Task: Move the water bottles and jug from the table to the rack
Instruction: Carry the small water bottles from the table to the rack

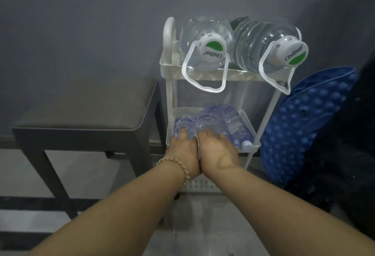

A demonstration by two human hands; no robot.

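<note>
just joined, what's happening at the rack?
A person has the left hand and right hand on the small bottles lying on the middle shelf of the white rack; gripping or pushing is unclear. The left jug and right jug lie on their sides on the top shelf. The dark table stands left of the rack.

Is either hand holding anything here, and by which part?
The left hand and right hand rest on the near ends of small bottles on the rack's middle shelf; whether either grips one cannot be told.
</note>
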